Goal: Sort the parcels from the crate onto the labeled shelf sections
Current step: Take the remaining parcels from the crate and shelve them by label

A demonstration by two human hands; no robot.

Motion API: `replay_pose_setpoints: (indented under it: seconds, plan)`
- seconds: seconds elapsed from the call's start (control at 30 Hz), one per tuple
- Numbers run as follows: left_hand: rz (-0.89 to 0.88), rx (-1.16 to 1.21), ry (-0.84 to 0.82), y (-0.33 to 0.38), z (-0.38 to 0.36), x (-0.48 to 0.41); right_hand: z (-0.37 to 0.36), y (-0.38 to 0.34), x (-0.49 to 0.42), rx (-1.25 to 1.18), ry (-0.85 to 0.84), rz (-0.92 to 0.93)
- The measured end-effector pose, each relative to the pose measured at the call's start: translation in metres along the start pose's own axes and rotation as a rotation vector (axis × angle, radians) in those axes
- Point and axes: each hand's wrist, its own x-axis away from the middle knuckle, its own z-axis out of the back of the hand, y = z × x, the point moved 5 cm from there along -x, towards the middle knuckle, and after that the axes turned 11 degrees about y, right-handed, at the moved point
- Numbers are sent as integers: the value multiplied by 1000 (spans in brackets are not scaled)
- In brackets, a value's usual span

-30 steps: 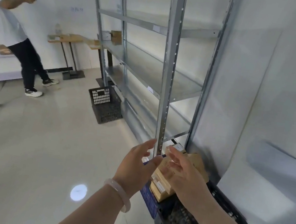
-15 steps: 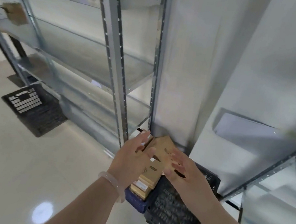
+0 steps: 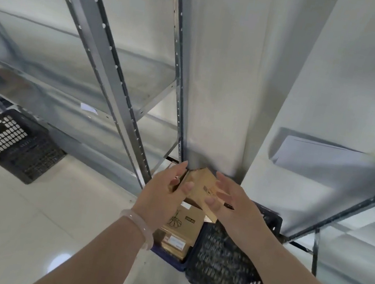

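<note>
So left hand (image 3: 163,193) is gripping a cardboard parcel (image 3: 200,185) over the crate (image 3: 224,260), right hand (image 3: 236,205) pressing it flat-fingered.

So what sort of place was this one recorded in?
Probably a stockroom or small warehouse: tall metal shelving racks, black plastic crates on the floor, and stacked cardboard parcels, the top parcel gripped by the left hand.

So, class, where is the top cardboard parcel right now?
Low centre of the head view: the top parcel is between the left hand and right hand, above the stacked parcels beside the black crate.
</note>
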Motion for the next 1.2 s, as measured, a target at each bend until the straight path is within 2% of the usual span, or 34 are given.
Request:
replay_pose_setpoints:
  seconds: [0.2,0.37,0.63,0.8,0.97,1.2]
  plan:
    - [1,4,-98,-28,-14,-55,-16,13,-33,-54,66,-78]
    - [-18,30,-220,-57,-16,-104,-51,32,-63,-104,177,-229]
    - [-30,-51,-409,-119,-22,-174,-113,59,-104,-2,273,-395]
    - [36,-188,-453,-182,-48,-192,-132,124,-104,35,254,-557]
    - [101,-316,-543,-259,-92,-199,-138,227,-113,118,254,-794]
    - [273,-351,-575,-364,-172,-202,-191,344,-141,152,155,-902]
